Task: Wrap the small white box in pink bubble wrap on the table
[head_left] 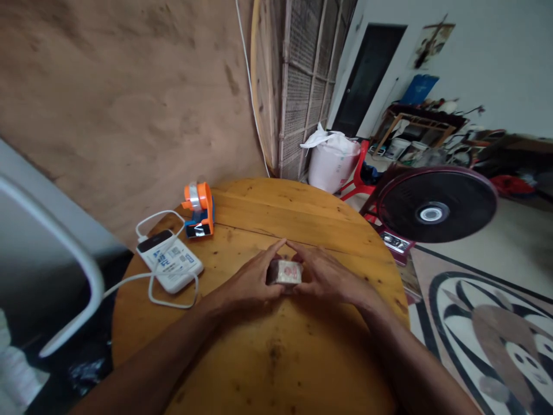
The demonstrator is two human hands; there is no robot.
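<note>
Between my hands, on the round wooden table [276, 357], is a small box [289, 272] with a pale, red-printed face and a darker side. My left hand [253, 280] holds its left end, with thumb in front and fingers stretching behind. From the right, my right hand [327, 274] grips the other end in the same way. The fingertips of both hands come together just beyond the box. Parts of its ends are hidden by my fingers.
At the left lie a white power bank [175, 268] with a white cable [151, 294] and an orange tape dispenser [205, 210]. A wall [129, 104] rises behind the table. Beyond the right edge stand a round dark fan [470, 202], a red chair [358, 178] and a white sack [332, 161].
</note>
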